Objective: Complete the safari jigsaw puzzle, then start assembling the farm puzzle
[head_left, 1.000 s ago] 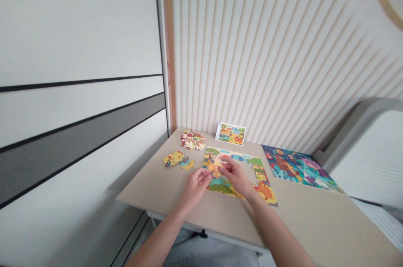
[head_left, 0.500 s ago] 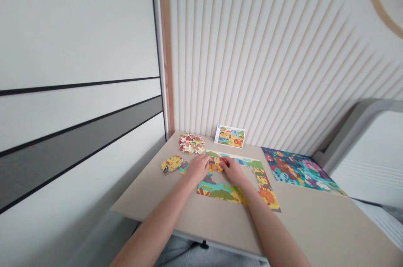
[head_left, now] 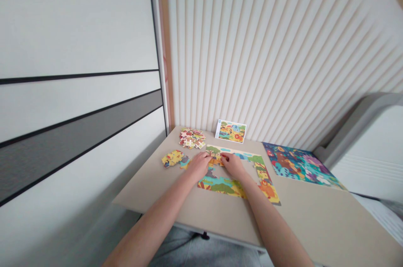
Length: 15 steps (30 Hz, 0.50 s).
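A half-assembled animal jigsaw puzzle (head_left: 239,181) lies on the beige table (head_left: 195,208). My left hand (head_left: 199,165) rests on its upper left part, fingers curled and pressing on an orange cluster of pieces (head_left: 215,160). My right hand (head_left: 231,164) presses the same cluster from the right, fingers bent down onto it. Both hands nearly touch over that cluster. A pile of loose pieces (head_left: 191,138) lies behind my left hand, and a small joined yellow group (head_left: 173,158) sits to its left.
A reference picture card (head_left: 231,131) leans against the ribbed wall at the table's back. A finished blue-toned puzzle (head_left: 297,167) lies to the right. A white padded furniture edge (head_left: 368,145) stands at far right. A panelled wall borders the table's left side.
Both hands carried the orange cluster away from me to the puzzle's upper left and now press it there. The camera has shifted slightly.
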Each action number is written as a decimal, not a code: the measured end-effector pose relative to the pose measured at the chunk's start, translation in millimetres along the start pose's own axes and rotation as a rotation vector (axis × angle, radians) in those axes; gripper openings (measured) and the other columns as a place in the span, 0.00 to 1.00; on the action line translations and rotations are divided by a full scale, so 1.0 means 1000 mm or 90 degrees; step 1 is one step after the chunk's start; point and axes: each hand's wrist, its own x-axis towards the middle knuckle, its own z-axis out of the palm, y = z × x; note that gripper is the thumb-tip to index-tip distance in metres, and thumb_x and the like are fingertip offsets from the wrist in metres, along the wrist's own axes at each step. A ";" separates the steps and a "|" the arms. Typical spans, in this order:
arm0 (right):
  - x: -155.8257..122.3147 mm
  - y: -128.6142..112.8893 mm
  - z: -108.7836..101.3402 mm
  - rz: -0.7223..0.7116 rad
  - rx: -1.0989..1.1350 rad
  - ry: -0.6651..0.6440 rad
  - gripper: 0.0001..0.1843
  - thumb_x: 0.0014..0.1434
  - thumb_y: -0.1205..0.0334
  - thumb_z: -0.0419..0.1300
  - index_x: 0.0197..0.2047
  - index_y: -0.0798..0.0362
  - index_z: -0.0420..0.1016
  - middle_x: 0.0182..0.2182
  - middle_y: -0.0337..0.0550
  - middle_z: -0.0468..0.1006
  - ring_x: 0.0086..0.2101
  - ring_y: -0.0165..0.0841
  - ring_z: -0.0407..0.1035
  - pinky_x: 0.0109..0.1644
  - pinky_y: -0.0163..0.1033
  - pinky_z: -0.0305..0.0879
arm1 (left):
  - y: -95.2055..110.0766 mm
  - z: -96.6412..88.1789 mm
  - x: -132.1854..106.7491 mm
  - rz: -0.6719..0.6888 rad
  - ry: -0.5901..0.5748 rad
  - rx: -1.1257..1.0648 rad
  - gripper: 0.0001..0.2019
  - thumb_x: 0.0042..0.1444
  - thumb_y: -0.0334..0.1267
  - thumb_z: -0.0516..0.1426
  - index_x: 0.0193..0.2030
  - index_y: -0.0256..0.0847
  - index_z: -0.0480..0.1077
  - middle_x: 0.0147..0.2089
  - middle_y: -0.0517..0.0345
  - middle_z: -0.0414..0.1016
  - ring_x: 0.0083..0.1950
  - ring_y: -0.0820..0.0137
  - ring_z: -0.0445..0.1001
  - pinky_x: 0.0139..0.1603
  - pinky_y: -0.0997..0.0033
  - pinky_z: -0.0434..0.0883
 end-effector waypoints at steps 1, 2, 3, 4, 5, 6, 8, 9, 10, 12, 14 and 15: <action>0.000 -0.001 0.000 0.002 -0.009 -0.004 0.14 0.63 0.63 0.54 0.46 0.46 0.81 0.41 0.44 0.84 0.37 0.38 0.75 0.41 0.36 0.62 | 0.000 0.000 0.000 -0.001 -0.002 0.003 0.21 0.60 0.23 0.50 0.54 0.42 0.75 0.51 0.48 0.75 0.56 0.61 0.71 0.61 0.60 0.67; 0.001 -0.002 -0.001 0.004 -0.019 -0.009 0.15 0.63 0.63 0.54 0.46 0.46 0.81 0.42 0.44 0.84 0.38 0.38 0.75 0.42 0.36 0.62 | 0.000 0.001 0.000 -0.002 -0.005 0.005 0.21 0.60 0.23 0.51 0.55 0.42 0.75 0.51 0.48 0.75 0.56 0.61 0.71 0.61 0.61 0.67; 0.001 -0.004 -0.002 0.005 -0.029 -0.016 0.15 0.64 0.63 0.54 0.47 0.46 0.81 0.43 0.44 0.84 0.39 0.38 0.75 0.43 0.36 0.62 | 0.000 0.001 0.000 -0.004 -0.007 0.007 0.21 0.60 0.23 0.51 0.55 0.42 0.75 0.52 0.48 0.75 0.56 0.62 0.71 0.61 0.61 0.67; 0.001 -0.005 -0.003 0.007 -0.039 -0.023 0.15 0.64 0.62 0.54 0.46 0.46 0.81 0.43 0.44 0.84 0.39 0.38 0.75 0.43 0.35 0.62 | 0.000 0.001 0.000 -0.006 -0.010 0.010 0.21 0.60 0.23 0.51 0.55 0.43 0.75 0.52 0.49 0.75 0.56 0.62 0.71 0.61 0.61 0.67; 0.001 -0.007 -0.004 0.009 -0.049 -0.030 0.15 0.65 0.62 0.53 0.46 0.46 0.81 0.43 0.44 0.84 0.40 0.38 0.75 0.43 0.35 0.62 | 0.000 0.001 0.000 -0.008 -0.012 0.013 0.20 0.60 0.23 0.52 0.54 0.43 0.76 0.52 0.49 0.74 0.56 0.62 0.70 0.62 0.61 0.66; 0.001 -0.008 -0.005 0.012 -0.059 -0.037 0.15 0.65 0.62 0.53 0.46 0.47 0.81 0.42 0.45 0.84 0.40 0.37 0.75 0.43 0.35 0.62 | 0.000 0.002 0.000 -0.010 -0.015 0.016 0.20 0.60 0.23 0.52 0.54 0.43 0.76 0.52 0.49 0.74 0.56 0.62 0.70 0.62 0.62 0.66; 0.000 -0.011 -0.008 0.015 -0.079 -0.050 0.15 0.66 0.62 0.52 0.46 0.48 0.81 0.42 0.46 0.84 0.41 0.37 0.75 0.43 0.34 0.61 | -0.001 0.002 0.000 -0.011 -0.019 0.021 0.20 0.60 0.24 0.52 0.54 0.44 0.76 0.52 0.50 0.74 0.57 0.62 0.70 0.62 0.62 0.66; 0.000 -0.012 -0.009 0.016 -0.089 -0.055 0.15 0.66 0.62 0.52 0.46 0.48 0.81 0.42 0.46 0.84 0.41 0.37 0.74 0.44 0.34 0.61 | -0.001 0.002 0.000 -0.012 -0.021 0.023 0.20 0.60 0.24 0.52 0.54 0.44 0.76 0.52 0.50 0.74 0.57 0.62 0.70 0.62 0.62 0.66; 0.000 -0.012 -0.011 0.017 -0.099 -0.059 0.16 0.67 0.62 0.52 0.47 0.48 0.81 0.43 0.47 0.83 0.41 0.37 0.74 0.44 0.34 0.61 | -0.001 0.002 0.000 -0.012 -0.023 0.025 0.20 0.61 0.24 0.52 0.54 0.44 0.76 0.52 0.50 0.74 0.56 0.62 0.70 0.62 0.62 0.65; -0.001 -0.013 -0.012 0.016 -0.117 -0.068 0.16 0.67 0.61 0.51 0.48 0.47 0.80 0.44 0.46 0.83 0.42 0.37 0.74 0.45 0.34 0.61 | -0.001 0.002 0.000 -0.014 -0.025 0.028 0.20 0.60 0.24 0.52 0.54 0.44 0.76 0.52 0.50 0.73 0.56 0.62 0.70 0.62 0.62 0.65; -0.001 -0.013 -0.014 0.011 -0.133 -0.077 0.16 0.68 0.60 0.51 0.50 0.47 0.79 0.44 0.46 0.83 0.42 0.36 0.74 0.45 0.34 0.60 | 0.000 0.001 0.000 -0.016 -0.026 0.028 0.21 0.60 0.23 0.52 0.55 0.44 0.76 0.52 0.50 0.73 0.56 0.62 0.69 0.62 0.62 0.65; -0.001 -0.014 -0.014 0.005 -0.139 -0.082 0.17 0.69 0.60 0.50 0.50 0.47 0.79 0.44 0.45 0.83 0.42 0.36 0.74 0.45 0.34 0.60 | 0.000 0.000 0.000 -0.016 -0.026 0.028 0.22 0.60 0.23 0.52 0.56 0.44 0.75 0.53 0.50 0.73 0.56 0.62 0.69 0.62 0.62 0.65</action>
